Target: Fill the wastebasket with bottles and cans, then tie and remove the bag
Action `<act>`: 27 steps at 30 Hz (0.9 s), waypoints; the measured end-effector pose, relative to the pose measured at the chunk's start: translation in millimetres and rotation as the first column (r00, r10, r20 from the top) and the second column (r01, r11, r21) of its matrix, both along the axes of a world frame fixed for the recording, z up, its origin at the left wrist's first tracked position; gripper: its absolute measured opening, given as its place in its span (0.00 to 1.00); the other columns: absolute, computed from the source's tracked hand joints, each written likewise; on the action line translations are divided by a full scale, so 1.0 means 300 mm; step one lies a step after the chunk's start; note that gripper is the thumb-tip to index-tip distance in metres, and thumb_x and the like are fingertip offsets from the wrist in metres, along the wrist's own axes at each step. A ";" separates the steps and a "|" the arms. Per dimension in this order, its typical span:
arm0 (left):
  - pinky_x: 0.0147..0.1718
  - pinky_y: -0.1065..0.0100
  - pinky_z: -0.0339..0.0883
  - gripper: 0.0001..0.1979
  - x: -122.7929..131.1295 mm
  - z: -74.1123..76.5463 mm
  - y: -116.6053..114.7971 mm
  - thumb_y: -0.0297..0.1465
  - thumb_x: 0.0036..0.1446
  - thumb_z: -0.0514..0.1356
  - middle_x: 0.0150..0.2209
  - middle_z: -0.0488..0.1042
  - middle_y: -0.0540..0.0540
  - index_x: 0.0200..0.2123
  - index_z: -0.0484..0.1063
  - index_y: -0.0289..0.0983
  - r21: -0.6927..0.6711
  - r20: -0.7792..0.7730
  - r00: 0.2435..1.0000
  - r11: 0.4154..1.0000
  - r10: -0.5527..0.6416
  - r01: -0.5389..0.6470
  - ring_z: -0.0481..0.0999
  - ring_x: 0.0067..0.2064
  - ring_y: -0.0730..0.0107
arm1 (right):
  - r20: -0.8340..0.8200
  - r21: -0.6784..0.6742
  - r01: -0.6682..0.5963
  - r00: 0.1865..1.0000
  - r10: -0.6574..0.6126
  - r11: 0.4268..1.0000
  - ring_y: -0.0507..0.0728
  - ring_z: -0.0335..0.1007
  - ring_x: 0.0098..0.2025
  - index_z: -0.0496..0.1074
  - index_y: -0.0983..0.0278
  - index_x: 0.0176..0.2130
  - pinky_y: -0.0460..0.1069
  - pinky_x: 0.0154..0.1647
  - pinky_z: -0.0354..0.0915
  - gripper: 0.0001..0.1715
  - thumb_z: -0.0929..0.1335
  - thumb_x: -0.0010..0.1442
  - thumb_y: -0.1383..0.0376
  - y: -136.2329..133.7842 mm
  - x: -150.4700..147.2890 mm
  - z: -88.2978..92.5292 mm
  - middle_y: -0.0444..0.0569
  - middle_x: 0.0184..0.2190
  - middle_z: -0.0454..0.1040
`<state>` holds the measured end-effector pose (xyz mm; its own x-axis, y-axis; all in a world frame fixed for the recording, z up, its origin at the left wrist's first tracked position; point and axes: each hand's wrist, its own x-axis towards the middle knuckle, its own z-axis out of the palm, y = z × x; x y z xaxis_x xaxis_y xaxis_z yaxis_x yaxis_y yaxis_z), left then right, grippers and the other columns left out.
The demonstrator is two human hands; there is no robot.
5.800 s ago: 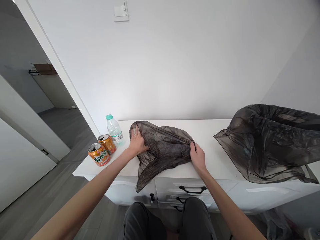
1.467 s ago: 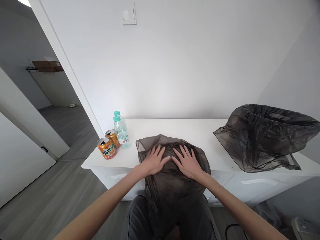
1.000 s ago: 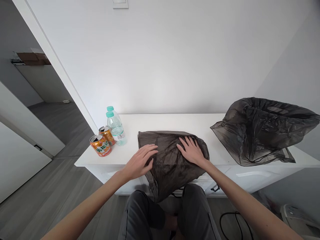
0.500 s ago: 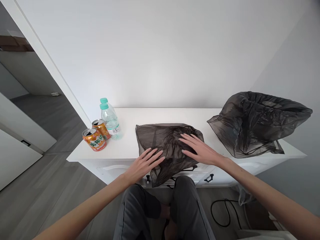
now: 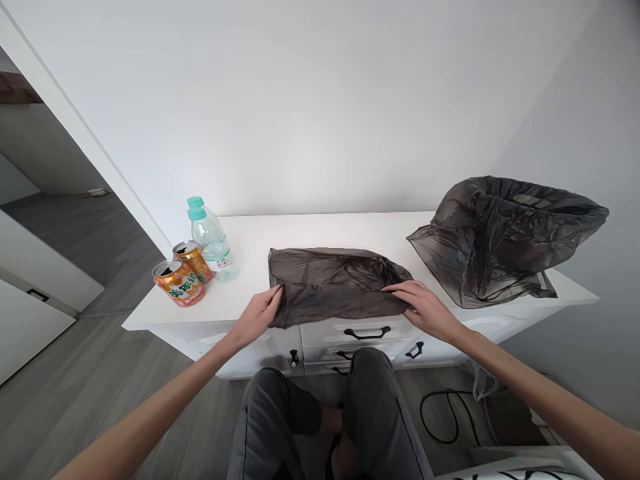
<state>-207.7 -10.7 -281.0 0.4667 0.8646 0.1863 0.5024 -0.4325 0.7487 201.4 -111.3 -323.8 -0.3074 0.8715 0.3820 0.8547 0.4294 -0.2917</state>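
A thin dark plastic bag (image 5: 335, 283) lies folded flat on the white cabinet top (image 5: 320, 230), its front edge at the cabinet's rim. My left hand (image 5: 257, 313) pinches the bag's near left corner. My right hand (image 5: 420, 307) grips the near right corner, fingers curled over the folded edge. Both arms reach in from below, over my knees.
Two orange drink cans (image 5: 179, 283) and two clear water bottles with teal caps (image 5: 210, 239) stand at the cabinet's left end. A larger dark bag (image 5: 500, 237), puffed up with its mouth open, sits at the right end. Drawers with black handles (image 5: 367, 333) face me. A black cable (image 5: 445, 417) lies on the floor.
The part of the bag that hung over the cabinet front is now folded up onto the top. My hands went from lying flat on the bag to gripping its near corners.
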 end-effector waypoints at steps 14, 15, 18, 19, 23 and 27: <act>0.54 0.43 0.67 0.25 0.053 0.130 0.187 0.41 0.66 0.53 0.43 0.80 0.33 0.57 0.71 0.30 0.013 -0.024 0.892 0.892 0.452 -0.452 0.78 0.52 0.40 | 0.127 -0.391 0.411 0.910 -0.394 0.824 0.63 0.78 0.44 0.73 0.60 0.36 0.49 0.40 0.60 0.26 0.56 0.75 0.54 0.213 -0.087 0.118 0.54 0.38 0.82; 0.59 0.40 0.63 0.26 0.069 0.145 0.185 0.37 0.66 0.54 0.50 0.78 0.30 0.62 0.66 0.28 0.138 -0.014 0.885 0.878 0.465 -0.459 0.74 0.58 0.38 | 0.149 -0.398 0.434 0.900 -0.410 0.808 0.64 0.78 0.46 0.75 0.61 0.38 0.50 0.40 0.60 0.25 0.56 0.75 0.54 0.226 -0.091 0.112 0.56 0.39 0.82; 0.70 0.41 0.49 0.31 0.142 0.161 0.136 0.27 0.65 0.52 0.69 0.62 0.29 0.70 0.58 0.31 0.629 -0.074 0.937 0.745 0.341 -0.221 0.57 0.73 0.43 | 0.170 -0.408 0.481 0.875 -0.453 0.776 0.66 0.78 0.49 0.77 0.62 0.43 0.51 0.41 0.61 0.25 0.56 0.75 0.55 0.254 -0.106 0.095 0.59 0.44 0.82; 0.72 0.43 0.46 0.30 0.172 0.152 0.113 0.26 0.66 0.52 0.71 0.60 0.32 0.70 0.58 0.33 0.715 -0.164 0.957 0.697 0.240 -0.052 0.53 0.75 0.46 | 0.175 -0.409 0.495 0.867 -0.467 0.766 0.67 0.78 0.49 0.77 0.62 0.44 0.51 0.40 0.61 0.26 0.56 0.74 0.55 0.259 -0.114 0.092 0.60 0.44 0.82; 0.74 0.44 0.43 0.27 0.272 0.049 0.073 0.36 0.73 0.49 0.73 0.61 0.40 0.72 0.60 0.39 0.605 -0.464 0.883 0.704 -0.066 0.371 0.52 0.76 0.51 | 0.180 -0.405 0.528 0.846 -0.502 0.746 0.67 0.79 0.45 0.77 0.62 0.44 0.52 0.36 0.62 0.27 0.55 0.74 0.54 0.249 -0.149 0.097 0.60 0.44 0.82; 0.72 0.37 0.43 0.33 0.267 -0.065 0.157 0.48 0.74 0.43 0.75 0.55 0.40 0.75 0.55 0.40 0.356 -0.520 0.851 0.887 -0.075 0.295 0.47 0.77 0.43 | 0.131 -0.335 0.540 0.838 -0.529 0.772 0.64 0.78 0.42 0.75 0.59 0.44 0.51 0.34 0.63 0.23 0.58 0.72 0.51 0.207 -0.148 0.103 0.55 0.40 0.81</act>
